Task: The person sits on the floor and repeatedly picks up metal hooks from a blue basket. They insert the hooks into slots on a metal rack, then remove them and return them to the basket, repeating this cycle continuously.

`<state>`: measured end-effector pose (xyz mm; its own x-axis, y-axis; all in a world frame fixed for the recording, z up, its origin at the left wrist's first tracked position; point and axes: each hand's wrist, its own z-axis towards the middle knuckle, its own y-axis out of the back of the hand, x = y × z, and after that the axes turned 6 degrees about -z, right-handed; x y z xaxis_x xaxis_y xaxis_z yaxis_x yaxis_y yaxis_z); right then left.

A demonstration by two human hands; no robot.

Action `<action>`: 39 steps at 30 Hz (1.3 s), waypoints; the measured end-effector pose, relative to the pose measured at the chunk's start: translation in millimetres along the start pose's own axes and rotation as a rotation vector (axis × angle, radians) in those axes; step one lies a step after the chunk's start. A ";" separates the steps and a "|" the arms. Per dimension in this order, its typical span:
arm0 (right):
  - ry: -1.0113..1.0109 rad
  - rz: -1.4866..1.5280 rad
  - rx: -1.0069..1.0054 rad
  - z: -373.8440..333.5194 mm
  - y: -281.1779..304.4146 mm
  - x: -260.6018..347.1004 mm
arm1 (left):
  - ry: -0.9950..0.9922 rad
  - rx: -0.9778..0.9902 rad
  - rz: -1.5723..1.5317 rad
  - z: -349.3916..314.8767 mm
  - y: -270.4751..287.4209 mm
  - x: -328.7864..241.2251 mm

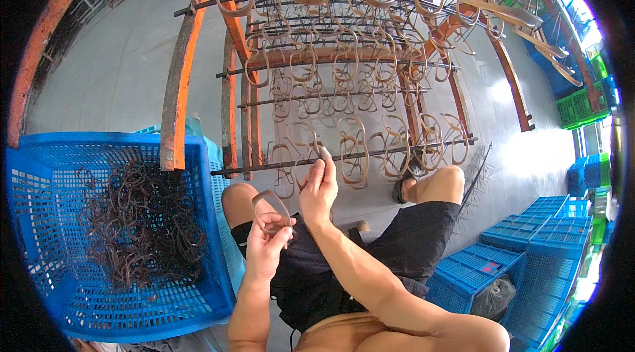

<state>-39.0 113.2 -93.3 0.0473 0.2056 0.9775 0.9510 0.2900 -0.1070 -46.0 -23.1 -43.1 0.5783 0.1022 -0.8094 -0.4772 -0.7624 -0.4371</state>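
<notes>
My left hand (266, 246) pinches a brown, ring-shaped loop (285, 206) between thumb and fingers above my left thigh. What kind of article the loop is I cannot tell. My right hand (319, 188) reaches up to the lowest rod (251, 170) of a rack, its index finger stretched out with a pale covering on the tip. That fingertip is beside a hanging brown loop (302, 128), and whether they touch is unclear. More such loops (352, 153) hang along the same rod.
An orange-framed rack (174, 100) with several rods of hanging loops stands ahead. At my left is a blue basket (221, 279) piled with dark brown loops (149, 226). Blue crates (542, 239) stand at the right. A dark bristly rod (473, 183) leans beside my right knee.
</notes>
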 end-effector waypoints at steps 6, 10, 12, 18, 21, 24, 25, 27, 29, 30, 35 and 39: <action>0.061 -0.092 -0.136 -8.2 -14.2 -4.2 | -0.002 -0.013 0.012 -3.2 4.7 -0.3; 0.043 -0.191 -0.190 -7.2 -19.8 -11.5 | 0.010 -0.025 0.032 -3.4 3.6 -2.2; 0.047 -0.209 -0.175 -7.2 -19.2 -9.5 | 0.010 -0.029 0.024 -3.1 4.5 -2.8; 0.103 -0.223 -0.135 -5.9 -17.0 -2.9 | -0.012 -0.022 -0.018 -1.7 8.3 -1.8; 0.005 -0.161 -0.082 -5.4 -17.1 -10.1 | -0.012 -0.040 -0.007 -3.3 9.5 -2.3; 0.185 -0.342 -0.049 -4.6 -19.0 -11.0 | -0.023 -0.058 -0.013 -4.7 15.1 -3.4; 0.218 -0.393 -0.036 -5.4 -21.4 -5.8 | -0.027 -0.065 -0.028 -4.8 17.9 -4.5; 0.184 -0.461 0.013 -9.8 -19.2 7.2 | -0.048 -0.083 -0.040 -5.3 25.3 -4.9; 0.159 -0.366 0.047 -8.4 -14.7 2.1 | -0.080 -0.089 -0.044 -2.7 29.3 -3.5; 0.178 -0.380 0.056 -7.8 -11.7 0.6 | -0.080 -0.089 -0.058 -2.8 29.6 -4.2; 0.299 -0.486 0.083 -3.7 -8.4 3.1 | -0.088 -0.103 -0.117 -1.1 30.5 -6.8; 0.352 -0.536 0.087 -0.1 -7.9 10.2 | -0.073 -0.111 -0.132 0.1 28.4 -6.9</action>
<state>-46.1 112.9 -82.5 -0.3162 -0.3033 0.8989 0.8431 0.3446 0.4129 -63.6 -45.4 -49.9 0.5796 0.2494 -0.7758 -0.3218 -0.8045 -0.4992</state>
